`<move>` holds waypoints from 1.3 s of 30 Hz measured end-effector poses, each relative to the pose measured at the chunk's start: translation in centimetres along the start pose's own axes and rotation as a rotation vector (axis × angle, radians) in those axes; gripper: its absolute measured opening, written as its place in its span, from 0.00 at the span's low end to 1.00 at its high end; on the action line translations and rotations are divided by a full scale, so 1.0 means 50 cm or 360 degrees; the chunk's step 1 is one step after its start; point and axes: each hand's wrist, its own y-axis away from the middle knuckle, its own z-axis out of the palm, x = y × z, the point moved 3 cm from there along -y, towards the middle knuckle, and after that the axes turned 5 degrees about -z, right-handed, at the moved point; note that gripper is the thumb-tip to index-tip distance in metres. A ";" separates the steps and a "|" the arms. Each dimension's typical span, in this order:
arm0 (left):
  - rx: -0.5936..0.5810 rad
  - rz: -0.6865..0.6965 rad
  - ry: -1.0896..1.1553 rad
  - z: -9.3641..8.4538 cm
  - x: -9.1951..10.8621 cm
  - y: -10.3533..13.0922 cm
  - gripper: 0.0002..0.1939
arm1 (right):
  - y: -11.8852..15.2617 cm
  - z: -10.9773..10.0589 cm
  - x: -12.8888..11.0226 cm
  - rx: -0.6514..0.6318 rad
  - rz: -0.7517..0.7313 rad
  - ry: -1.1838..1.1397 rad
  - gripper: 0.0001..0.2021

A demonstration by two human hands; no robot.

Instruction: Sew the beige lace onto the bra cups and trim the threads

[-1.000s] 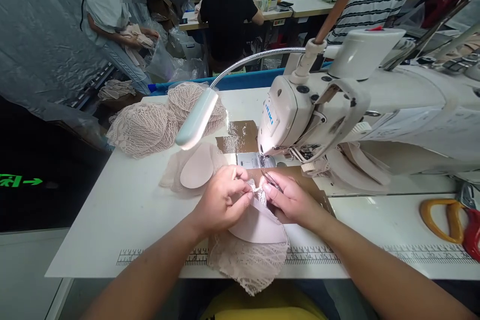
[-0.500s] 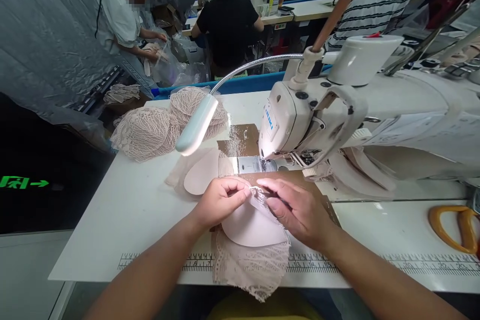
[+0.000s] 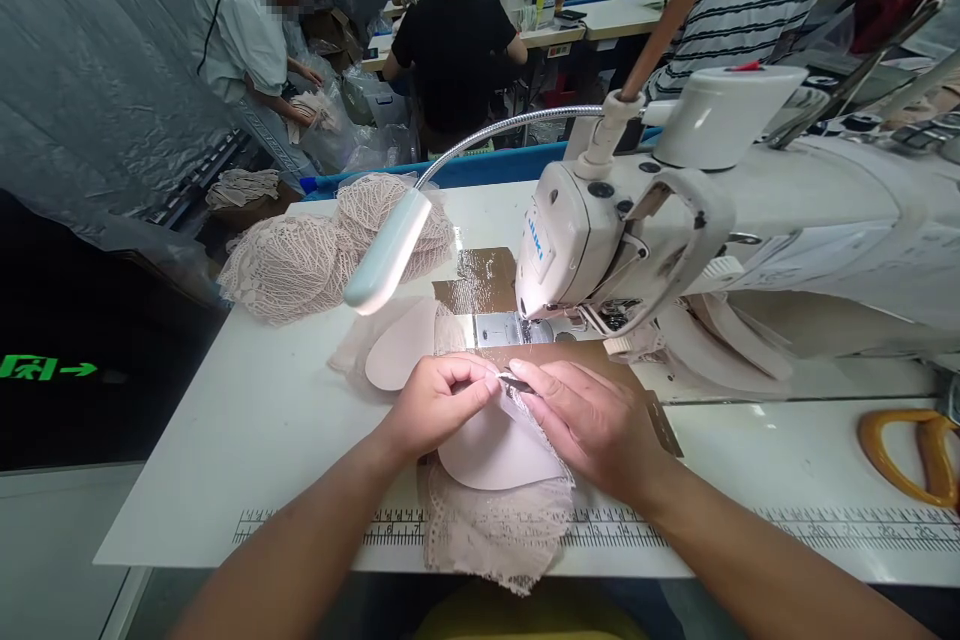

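Cloth (image 3: 499,455) being held at lower centre, top edge being clamped between thumb and forefinger of left hand (image 3: 439,405), dark tool (image 3: 516,382) being gripped by fingers of right hand (image 3: 596,420), machine (image 3: 562,230) being seen upper right

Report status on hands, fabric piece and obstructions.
Left hand pinching pale pink lace-trimmed fabric cup. Right hand holding small dark pointed metal tool at its edge. White sewing machine beyond, apart from hands.

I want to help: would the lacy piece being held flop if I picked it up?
The lacy piece would probably flop: its end droops past the table edge. Its smooth pale panel seems stiffer, keeping a rounded outline. It's likely light, being thin, open lace.
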 end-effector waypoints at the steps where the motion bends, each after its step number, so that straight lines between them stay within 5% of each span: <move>1: 0.0003 -0.0007 0.0003 0.000 0.000 0.000 0.08 | 0.000 0.000 -0.001 0.0008 -0.0007 0.0006 0.16; 39: -0.0004 -0.0133 0.0027 0.001 0.005 0.002 0.11 | 0.000 -0.004 -0.008 0.0007 -0.0053 0.0090 0.17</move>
